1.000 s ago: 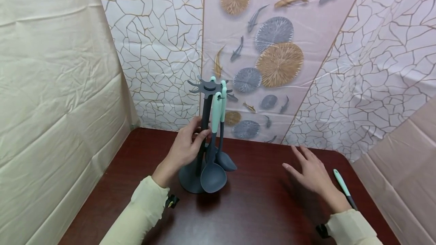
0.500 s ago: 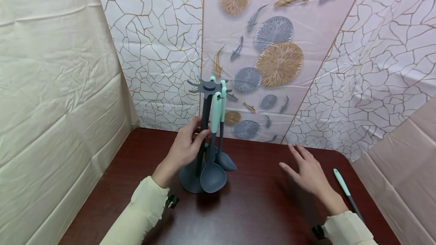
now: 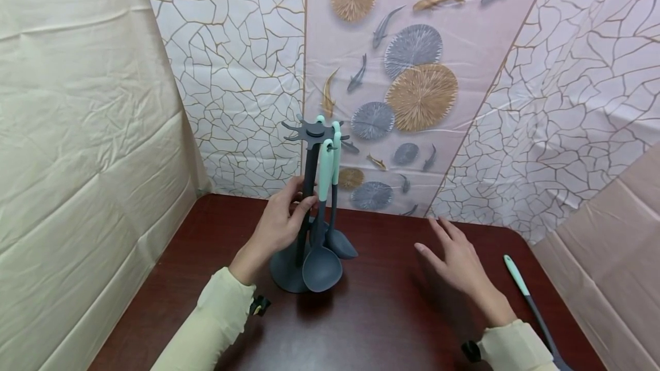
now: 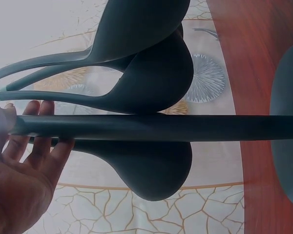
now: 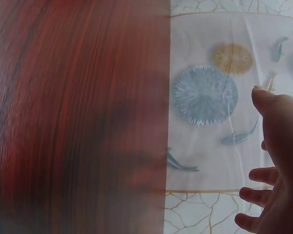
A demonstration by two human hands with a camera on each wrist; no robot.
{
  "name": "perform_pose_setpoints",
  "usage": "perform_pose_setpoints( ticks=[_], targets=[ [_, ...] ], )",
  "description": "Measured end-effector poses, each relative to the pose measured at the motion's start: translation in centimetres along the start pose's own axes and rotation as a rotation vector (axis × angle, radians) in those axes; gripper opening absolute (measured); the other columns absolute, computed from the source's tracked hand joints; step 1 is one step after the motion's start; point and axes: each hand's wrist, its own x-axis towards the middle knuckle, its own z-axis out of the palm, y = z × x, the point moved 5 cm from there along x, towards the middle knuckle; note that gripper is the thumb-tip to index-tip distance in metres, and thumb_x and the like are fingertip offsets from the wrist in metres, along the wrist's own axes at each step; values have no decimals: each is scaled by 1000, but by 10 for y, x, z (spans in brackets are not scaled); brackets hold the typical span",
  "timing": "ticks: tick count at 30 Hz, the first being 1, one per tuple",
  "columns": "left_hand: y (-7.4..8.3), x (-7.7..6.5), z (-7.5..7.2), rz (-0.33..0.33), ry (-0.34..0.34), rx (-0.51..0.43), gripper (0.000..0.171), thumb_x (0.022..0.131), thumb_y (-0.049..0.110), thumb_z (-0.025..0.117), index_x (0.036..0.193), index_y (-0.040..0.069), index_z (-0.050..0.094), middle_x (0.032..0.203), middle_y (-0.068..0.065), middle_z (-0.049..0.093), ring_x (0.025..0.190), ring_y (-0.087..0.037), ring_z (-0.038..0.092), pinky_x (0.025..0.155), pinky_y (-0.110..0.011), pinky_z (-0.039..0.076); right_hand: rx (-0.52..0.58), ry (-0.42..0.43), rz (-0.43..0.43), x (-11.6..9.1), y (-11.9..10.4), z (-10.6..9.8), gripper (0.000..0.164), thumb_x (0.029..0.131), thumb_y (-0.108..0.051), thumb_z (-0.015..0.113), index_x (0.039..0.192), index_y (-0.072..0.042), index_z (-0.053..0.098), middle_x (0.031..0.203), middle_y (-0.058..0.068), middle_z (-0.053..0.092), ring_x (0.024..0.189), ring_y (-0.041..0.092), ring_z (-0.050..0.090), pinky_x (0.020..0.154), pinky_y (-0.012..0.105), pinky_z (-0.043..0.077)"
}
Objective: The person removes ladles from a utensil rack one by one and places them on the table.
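Observation:
A dark grey utensil stand (image 3: 310, 170) with a hooked top and round base (image 3: 285, 273) stands left of centre. My left hand (image 3: 275, 225) grips its upright pole (image 4: 156, 128), thumb on one side and fingers curled behind. A ladle (image 3: 322, 271) with a mint handle hangs at the front of the stand. Other mint-handled utensils hang behind it, partly hidden; a dark spoon-shaped head (image 4: 158, 170) shows below the pole in the left wrist view. My right hand (image 3: 459, 262) hovers over the table's right half, fingers spread, holding nothing.
Another mint-handled utensil (image 3: 517, 275) lies near the right edge of the dark red table (image 3: 381, 314), its far end cut off by the frame. A patterned cloth (image 3: 247, 73) hangs behind the table; pale cloths (image 3: 93, 130) flank it.
My right hand has drifted left, uncovering more of the utensil lying at the right. The left hand and the stand stay put.

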Motion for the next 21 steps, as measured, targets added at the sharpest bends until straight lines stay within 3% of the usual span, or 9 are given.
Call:
perform_pose_setpoints(
  ticks=[8, 21],
  targets=[
    [2, 0, 1, 0, 3, 6, 28, 111, 21, 58, 137, 12, 57, 114, -7, 73, 103, -19, 74, 87, -42, 63, 33, 5, 7, 1, -11, 2, 78, 103, -45, 70, 165, -12, 37, 164, 28, 36, 144, 56, 39, 104, 79, 35],
    [0, -1, 0, 2, 5, 25, 26, 112, 21, 58, 136, 13, 56, 111, -6, 73, 102, -22, 75, 89, -44, 62, 97, 33, 9, -2, -29, 7, 79, 103, -42, 70, 168, -19, 32, 170, 20, 30, 148, 51, 34, 105, 79, 32]
  ],
)
